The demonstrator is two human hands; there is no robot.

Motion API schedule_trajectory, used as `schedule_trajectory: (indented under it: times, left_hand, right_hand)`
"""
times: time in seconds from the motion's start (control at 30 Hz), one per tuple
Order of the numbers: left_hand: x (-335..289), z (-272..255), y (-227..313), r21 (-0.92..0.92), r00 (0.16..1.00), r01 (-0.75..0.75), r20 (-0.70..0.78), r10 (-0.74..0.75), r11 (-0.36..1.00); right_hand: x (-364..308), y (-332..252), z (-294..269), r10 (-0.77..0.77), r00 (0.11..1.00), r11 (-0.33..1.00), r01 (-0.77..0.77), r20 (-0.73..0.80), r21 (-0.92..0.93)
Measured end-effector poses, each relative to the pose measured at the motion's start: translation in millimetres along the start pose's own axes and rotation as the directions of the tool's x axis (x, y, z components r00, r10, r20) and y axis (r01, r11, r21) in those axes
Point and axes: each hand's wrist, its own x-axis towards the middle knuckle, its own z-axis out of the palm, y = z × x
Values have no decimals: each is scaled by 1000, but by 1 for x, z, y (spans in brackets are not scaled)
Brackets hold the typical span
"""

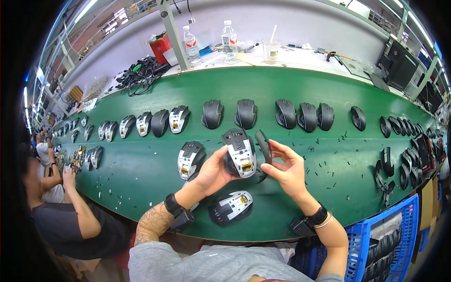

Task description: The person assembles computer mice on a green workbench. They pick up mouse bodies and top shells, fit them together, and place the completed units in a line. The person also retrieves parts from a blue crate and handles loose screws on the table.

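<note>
My left hand is closed around a computer mouse whose top cover is off, so its light grey inner frame and a yellowish part show. Between the thumb and fingers of my right hand is a curved black mouse shell, held close beside the mouse's right side. Whether the two touch I cannot tell. Just left of the held mouse lies another uncovered mouse, partly behind my left hand. Nearer to me, one more uncovered mouse lies tilted on the green table.
Several mice, some covered in black, form a row across the table. Loose black shells lie at the right, beside a blue crate of black parts. Small black bits scatter the tabletop. At the left sits a co-worker. Bottles stand behind.
</note>
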Motion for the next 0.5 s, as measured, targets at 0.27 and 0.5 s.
schedule_trajectory:
  times: [0.27, 0.5]
  left_hand:
    - [-4, 10, -17, 107, 963, -266, -24, 270, 958]
    - [-5, 16, -38, 187, 927, -369, 2, 375, 910]
  right_hand:
    - [-13, 5, 21, -299, 954, 862, 265, -10, -433]
    - [-15, -4, 26, -408, 908, 669, 365, 91, -648]
